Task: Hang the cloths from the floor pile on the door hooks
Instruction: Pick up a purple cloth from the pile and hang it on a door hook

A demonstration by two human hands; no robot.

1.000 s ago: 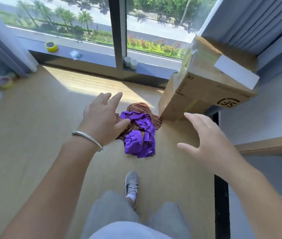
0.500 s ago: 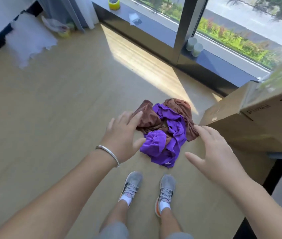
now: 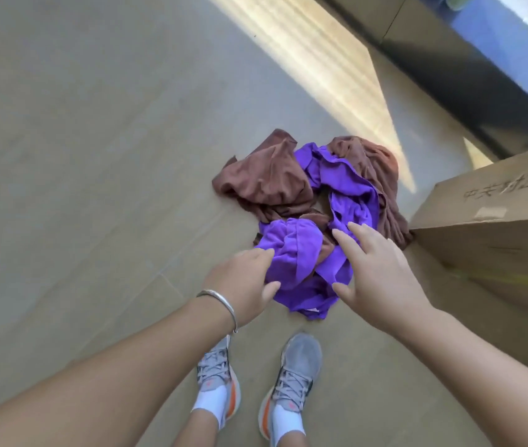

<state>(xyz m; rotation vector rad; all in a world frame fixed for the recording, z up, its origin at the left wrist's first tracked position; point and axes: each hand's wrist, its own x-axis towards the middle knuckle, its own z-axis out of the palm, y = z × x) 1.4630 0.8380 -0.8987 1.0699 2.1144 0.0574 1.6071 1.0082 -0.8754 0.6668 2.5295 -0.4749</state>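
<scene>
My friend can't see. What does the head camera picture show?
Two bare hands, left hand and right hand, reach open toward a crumpled purple cloth tangled with a brown cloth on the tan floor. A cardboard box sits right; grey sneakers stand below.

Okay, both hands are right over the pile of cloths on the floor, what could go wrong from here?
1. The purple cloth and the brown cloth are twisted together, so lifting one may drag the other up.
2. The left hand and right hand are open over the same purple cloth; they may grab it bunched, awkward for a hook.
3. The cardboard box touches the pile's edge and could snag a cloth.
</scene>
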